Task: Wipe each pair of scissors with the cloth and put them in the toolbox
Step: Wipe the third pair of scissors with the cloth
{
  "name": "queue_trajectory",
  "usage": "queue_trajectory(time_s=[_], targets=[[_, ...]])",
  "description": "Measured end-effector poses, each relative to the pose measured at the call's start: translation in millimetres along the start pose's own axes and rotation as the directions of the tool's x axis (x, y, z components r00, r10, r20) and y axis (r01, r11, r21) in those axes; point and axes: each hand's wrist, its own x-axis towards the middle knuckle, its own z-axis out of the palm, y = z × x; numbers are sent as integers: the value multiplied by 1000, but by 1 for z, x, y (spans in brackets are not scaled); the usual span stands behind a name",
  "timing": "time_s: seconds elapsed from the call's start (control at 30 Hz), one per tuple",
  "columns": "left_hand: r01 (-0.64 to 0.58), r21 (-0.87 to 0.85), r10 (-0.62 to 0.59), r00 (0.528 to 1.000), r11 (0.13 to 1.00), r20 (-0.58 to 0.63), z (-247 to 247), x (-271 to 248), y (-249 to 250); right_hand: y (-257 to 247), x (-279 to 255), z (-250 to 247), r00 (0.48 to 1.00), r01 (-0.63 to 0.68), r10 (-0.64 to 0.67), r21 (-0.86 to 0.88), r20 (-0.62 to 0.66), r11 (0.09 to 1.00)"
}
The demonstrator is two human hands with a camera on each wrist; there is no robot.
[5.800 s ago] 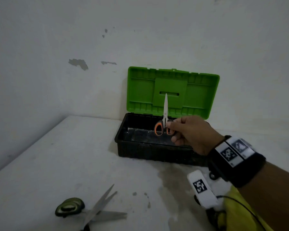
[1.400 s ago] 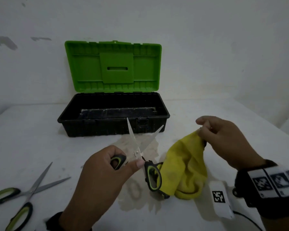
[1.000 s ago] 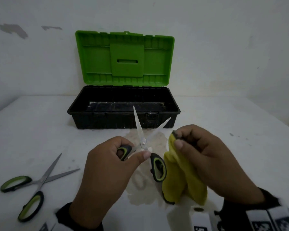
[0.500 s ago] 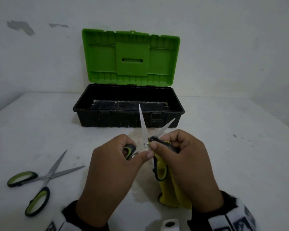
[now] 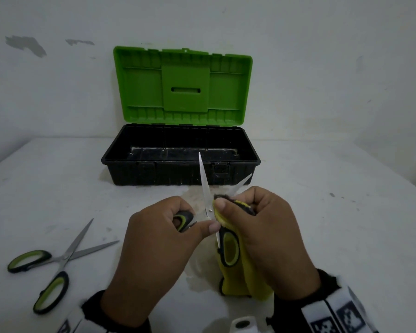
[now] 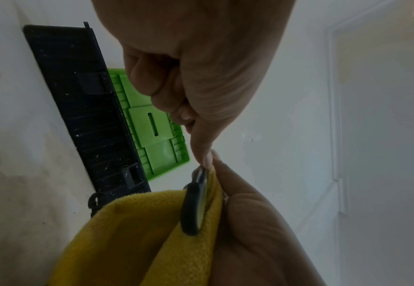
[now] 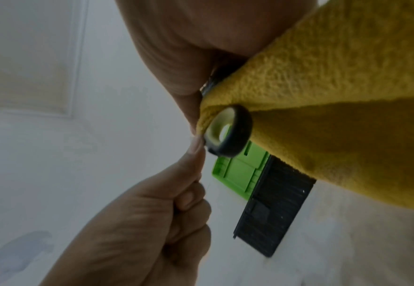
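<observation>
My left hand [image 5: 197,223] grips one handle of an open pair of black-and-lime scissors [image 5: 203,183], blades pointing up toward the toolbox. My right hand [image 5: 233,203] pinches the yellow cloth [image 5: 240,277] against the scissors near the pivot, and the cloth hangs down behind the other handle loop [image 5: 229,248]. In the wrist views that loop [image 7: 230,133] lies against the cloth [image 6: 139,232]. The black toolbox [image 5: 180,175] stands open behind, its green lid [image 5: 183,85] upright. Its dark inside shows no clear contents.
A second pair of lime-handled scissors [image 5: 58,260] lies open on the white table at the near left. A damp stain [image 5: 197,272] marks the table under my hands. The wall stands close behind the toolbox.
My right hand, which held orange scissors over the toolbox earlier, has brought the cloth from the right onto the scissors in my left hand. Over the last half second little moved.
</observation>
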Motion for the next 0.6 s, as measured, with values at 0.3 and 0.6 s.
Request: queue_trajectory(time_s=[0.3,0.6], targets=[[-3,-39,4,999,999,45,-2,1,2,1,7,-8,993,3,-3,1,-114,1000],[-40,-36,42,998,999,53,-4,2,5,2,15,-16,979,16,-10,30,-202,999]])
